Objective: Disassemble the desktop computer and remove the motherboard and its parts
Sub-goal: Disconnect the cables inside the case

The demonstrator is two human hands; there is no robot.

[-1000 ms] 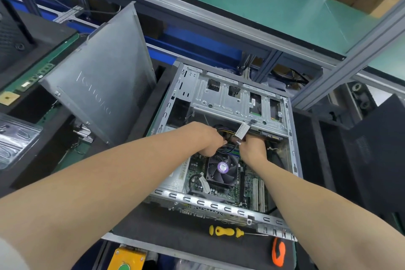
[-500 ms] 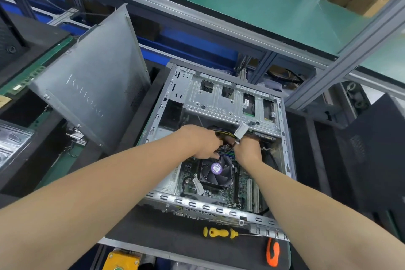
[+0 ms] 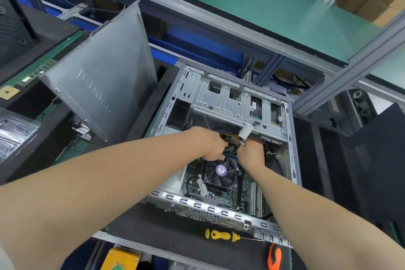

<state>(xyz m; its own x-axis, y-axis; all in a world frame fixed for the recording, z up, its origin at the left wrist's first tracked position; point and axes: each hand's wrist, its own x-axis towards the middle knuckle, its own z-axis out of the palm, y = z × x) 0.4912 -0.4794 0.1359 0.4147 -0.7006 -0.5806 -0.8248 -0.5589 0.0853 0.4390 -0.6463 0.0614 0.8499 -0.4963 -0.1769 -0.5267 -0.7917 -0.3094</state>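
Observation:
An open grey desktop case [image 3: 198,205] lies on a black mat. Inside it sits the green motherboard [image 3: 246,190] with a black CPU fan [image 3: 220,173] bearing a purple label. Both my hands reach in just above the fan. My left hand [image 3: 211,146] curls its fingers round a bundle of black, yellow and purple cables [image 3: 230,141]. My right hand [image 3: 251,152] grips the same bundle from the right, where a white tag [image 3: 245,131] sticks up. The connector under my fingers is hidden.
The removed grey side panel [image 3: 98,85] leans upright left of the case. A yellow-handled screwdriver [image 3: 221,235] and an orange-handled tool [image 3: 274,257] lie on the mat by the near edge. The drive cage [image 3: 228,101] spans the case's far end. Aluminium frame bars [image 3: 341,81] cross overhead.
My view has shifted slightly. Both hands stay clenched on the cable bundle above the fan, with only small shifts.

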